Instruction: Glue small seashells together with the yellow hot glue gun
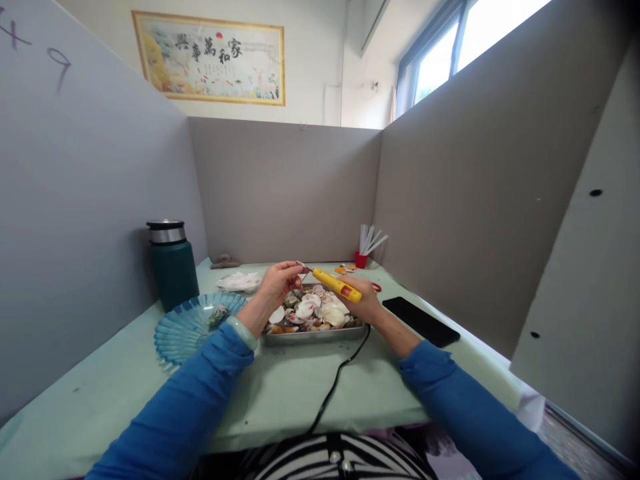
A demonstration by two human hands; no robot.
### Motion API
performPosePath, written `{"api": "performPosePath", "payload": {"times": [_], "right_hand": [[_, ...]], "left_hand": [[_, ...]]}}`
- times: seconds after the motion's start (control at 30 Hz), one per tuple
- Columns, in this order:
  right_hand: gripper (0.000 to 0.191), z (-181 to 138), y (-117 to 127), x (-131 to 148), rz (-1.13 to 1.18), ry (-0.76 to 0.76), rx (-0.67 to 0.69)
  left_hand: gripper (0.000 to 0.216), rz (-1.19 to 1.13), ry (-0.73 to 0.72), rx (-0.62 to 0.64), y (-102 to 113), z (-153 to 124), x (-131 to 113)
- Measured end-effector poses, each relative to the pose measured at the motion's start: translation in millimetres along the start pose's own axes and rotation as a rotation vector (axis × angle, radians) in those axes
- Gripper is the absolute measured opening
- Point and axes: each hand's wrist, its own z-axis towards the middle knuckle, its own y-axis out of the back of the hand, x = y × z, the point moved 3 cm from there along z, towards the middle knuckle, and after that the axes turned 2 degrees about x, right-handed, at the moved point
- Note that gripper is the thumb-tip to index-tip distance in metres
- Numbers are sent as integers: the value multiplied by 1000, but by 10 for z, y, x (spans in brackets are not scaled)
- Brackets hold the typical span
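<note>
A: What do the hands hold?

B: The right hand [367, 303] is closed around a yellow tool [336, 285], which points to the far left. The left hand [277, 283] pinches a small shell piece [301, 266] between its fingertips, and the tip of the tool meets this piece. I cannot tell if they really touch.

A: Where is this, exactly?

B: Above the far side of a metal tray [313, 336], in the middle of the desk [280, 393]. The tray is full of shells [320, 312]. A black cord [335, 383] runs from under the right hand, past the right corner of the tray, to the near edge of the desk.

A: And around the tray?

B: Just left of it lies a blue glass plate [185, 330] with something small on it. Behind the plate, against the left wall, a dark green flask [173, 265] stands upright. A white cloth [240, 281] lies beyond the left hand. On the right, a black phone [421, 321] lies flat, near the right forearm. At the far right corner is a red cup [361, 260] with white sticks [370, 240] in it.

A: Anything beyond?

B: Grey partitions [285, 187] close three sides. Over them hangs a framed picture [210, 59].
</note>
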Motion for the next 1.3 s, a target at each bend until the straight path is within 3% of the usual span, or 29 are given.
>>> {"api": "performPosePath", "payload": {"times": [0.9, 1.1, 1.3], "right_hand": [[13, -6, -8, 3, -2, 37, 12], [13, -7, 19, 20, 3, 46, -50], [13, 8, 8, 55, -7, 64, -11]], "left_hand": [[27, 11, -16, 5, 9, 14, 1], [33, 45, -25, -40, 37, 15, -1], [35, 61, -38, -62, 25, 2, -13]]}}
